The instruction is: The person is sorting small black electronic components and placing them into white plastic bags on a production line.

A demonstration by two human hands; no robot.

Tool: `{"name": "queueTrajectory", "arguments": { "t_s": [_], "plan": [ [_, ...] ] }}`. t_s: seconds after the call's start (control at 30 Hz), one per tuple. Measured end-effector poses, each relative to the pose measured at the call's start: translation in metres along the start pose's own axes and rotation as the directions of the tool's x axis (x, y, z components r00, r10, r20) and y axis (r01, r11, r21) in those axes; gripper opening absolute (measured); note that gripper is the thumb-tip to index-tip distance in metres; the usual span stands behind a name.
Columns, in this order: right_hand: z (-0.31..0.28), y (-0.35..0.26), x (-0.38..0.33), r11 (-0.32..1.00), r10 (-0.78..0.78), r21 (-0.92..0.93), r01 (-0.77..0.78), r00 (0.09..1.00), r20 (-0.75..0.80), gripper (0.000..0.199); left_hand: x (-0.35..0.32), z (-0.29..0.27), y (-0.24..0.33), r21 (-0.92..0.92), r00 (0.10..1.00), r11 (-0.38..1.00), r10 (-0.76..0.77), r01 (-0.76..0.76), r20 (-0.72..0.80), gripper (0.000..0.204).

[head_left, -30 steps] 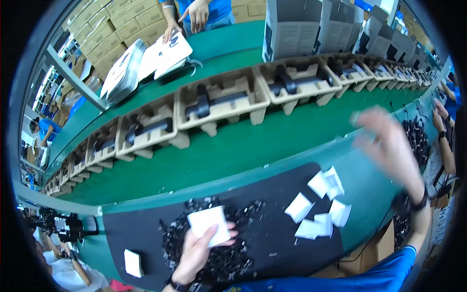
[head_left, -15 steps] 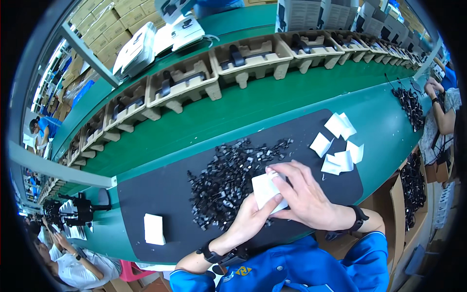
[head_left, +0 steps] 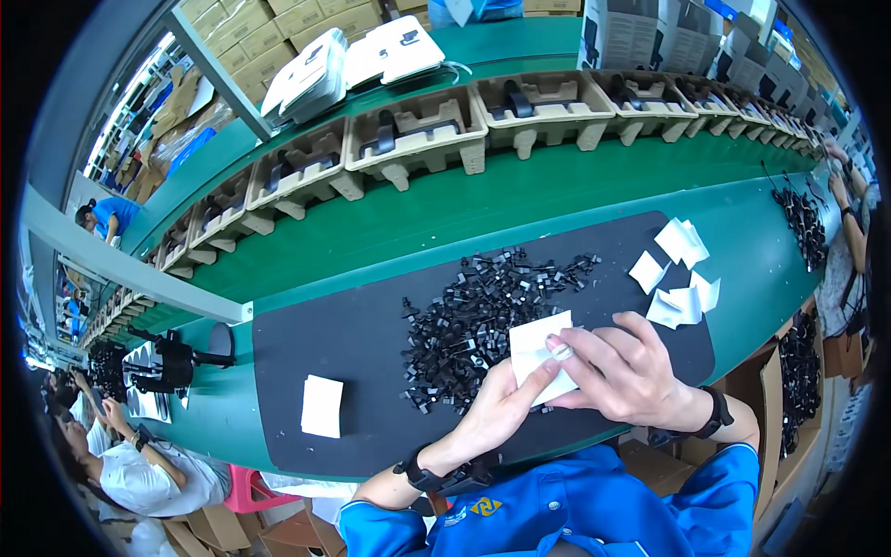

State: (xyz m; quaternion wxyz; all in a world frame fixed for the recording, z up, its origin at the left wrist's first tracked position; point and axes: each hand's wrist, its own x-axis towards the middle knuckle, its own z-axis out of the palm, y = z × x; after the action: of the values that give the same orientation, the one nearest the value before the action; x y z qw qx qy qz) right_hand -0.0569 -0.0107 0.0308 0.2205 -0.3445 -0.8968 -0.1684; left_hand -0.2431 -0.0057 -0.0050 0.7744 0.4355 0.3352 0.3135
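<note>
both hands are meeting over the black mat (head_left: 371,325), just in front of the blue-shirted chest. the left hand (head_left: 497,408) is reaching up from below with its thumb and fingers pinching the lower edge of a small white bag (head_left: 538,348). the right hand (head_left: 626,371) is coming in from the right, fingers curled and lying over the bag's right side, with the thumb and forefinger closing on it near the middle. the bag is sitting between the two hands, touching the near edge of a pile of small black parts (head_left: 478,311) spread across the mat's centre. a loose cluster of more white bags (head_left: 677,274) is lying on the mat to the right, near the right hand. a single white stack (head_left: 322,406) is resting well apart on the left end of the mat. beyond the mat, a green belt (head_left: 445,218) is carrying a row of brown pulp trays (head_left: 418,139).
</note>
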Motion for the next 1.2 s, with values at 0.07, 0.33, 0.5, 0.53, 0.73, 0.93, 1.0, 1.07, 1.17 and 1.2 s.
{"name": "queueTrajectory", "arguments": {
  "t_s": [0.07,0.33,0.5,0.53,0.73,0.93,1.0,1.07,1.17,1.2],
  "plan": [
    [0.002,-0.001,0.003,0.998,-0.039,-0.05,0.034,0.995,-0.092,0.037,-0.003,-0.001,0.001,-0.01,1.0,1.0,0.007,-0.007,-0.014,0.034],
    [-0.004,-0.004,0.006,0.997,0.002,0.079,-0.002,1.0,-0.007,0.048,-0.011,0.005,-0.005,0.036,0.992,0.992,0.125,-0.125,-0.012,0.033],
    [-0.03,-0.013,0.032,0.802,0.059,0.558,-0.213,0.958,0.282,0.07,-0.032,-0.017,-0.008,0.002,0.993,0.993,0.117,-0.117,-0.012,0.033],
    [-0.036,-0.014,0.039,0.746,0.054,0.627,-0.223,0.959,0.277,0.058,-0.041,-0.029,-0.009,0.064,0.983,0.984,0.171,-0.167,-0.065,0.032],
    [-0.056,-0.044,0.09,0.624,-0.223,0.771,0.129,0.975,0.017,0.024,-0.16,-0.104,0.042,0.603,0.556,0.796,0.524,-0.049,-0.645,0.026],
    [-0.051,-0.111,0.175,0.651,-0.2,0.575,0.495,0.843,-0.499,0.024,-0.286,-0.258,0.031,0.597,0.028,0.473,0.768,0.648,-0.639,0.044],
    [-0.037,-0.131,0.18,0.631,-0.154,0.572,0.524,0.807,-0.569,0.024,-0.312,-0.303,0.02,0.556,0.027,0.653,0.636,0.515,-0.772,0.053],
    [-0.04,-0.146,0.178,0.648,-0.18,0.588,0.484,0.847,-0.499,0.025,-0.303,-0.34,0.018,0.628,0.1,0.598,0.68,0.497,-0.726,0.057],
    [-0.053,-0.148,0.189,0.687,-0.209,0.577,0.441,0.881,-0.425,0.026,-0.276,-0.366,0.02,0.648,0.183,0.658,0.633,0.384,-0.752,0.055],
    [-0.07,-0.143,0.194,0.68,-0.248,0.638,0.361,0.932,-0.264,0.024,-0.278,-0.376,0.024,0.623,0.259,0.705,0.567,0.338,-0.782,0.054]
  ]
}}
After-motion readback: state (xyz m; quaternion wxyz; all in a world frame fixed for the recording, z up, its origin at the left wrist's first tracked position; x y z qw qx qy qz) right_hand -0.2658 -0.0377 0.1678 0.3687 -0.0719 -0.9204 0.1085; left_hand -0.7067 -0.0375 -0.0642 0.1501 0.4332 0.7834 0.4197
